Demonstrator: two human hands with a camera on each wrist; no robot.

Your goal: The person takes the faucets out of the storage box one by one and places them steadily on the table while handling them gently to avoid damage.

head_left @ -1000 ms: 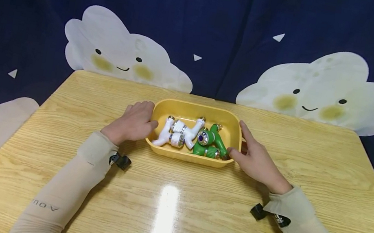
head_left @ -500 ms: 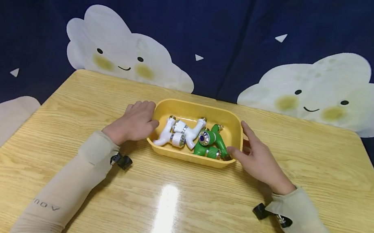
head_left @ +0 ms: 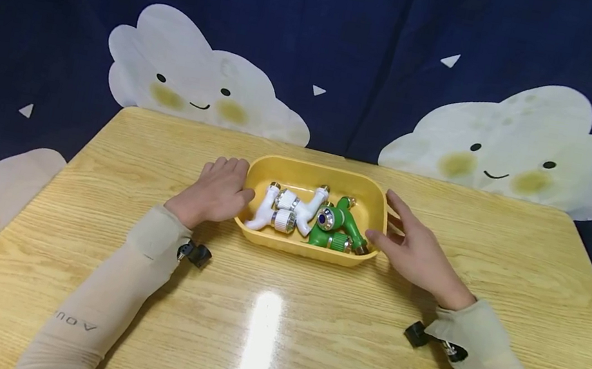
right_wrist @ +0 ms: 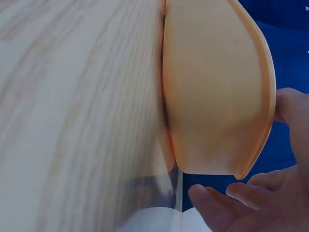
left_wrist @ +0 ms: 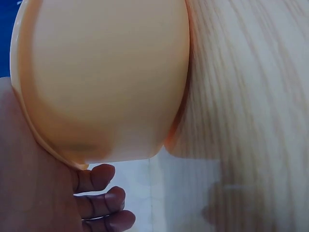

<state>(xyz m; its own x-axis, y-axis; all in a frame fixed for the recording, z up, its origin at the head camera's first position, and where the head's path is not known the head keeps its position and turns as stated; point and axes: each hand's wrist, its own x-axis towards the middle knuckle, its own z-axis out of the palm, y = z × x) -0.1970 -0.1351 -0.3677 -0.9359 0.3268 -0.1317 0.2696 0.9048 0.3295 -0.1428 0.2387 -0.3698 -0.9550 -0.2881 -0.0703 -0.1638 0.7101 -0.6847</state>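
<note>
L hand (head_left: 215,192) grips yellow tub (head_left: 302,249); R hand (head_left: 419,249), loosely spread, touches opp. end; 2 white taps (head_left: 264,210), 2 green taps (head_left: 349,225) inside.

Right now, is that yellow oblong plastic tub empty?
No, partly filled: the yellow oblong plastic tub holds branching white taps and branching green taps.

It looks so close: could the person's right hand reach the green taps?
Probably yes: the right hand is at the yellow tub, its thumb over the edge near the green taps. The open top helps, though one tap partly covers the other.
</note>
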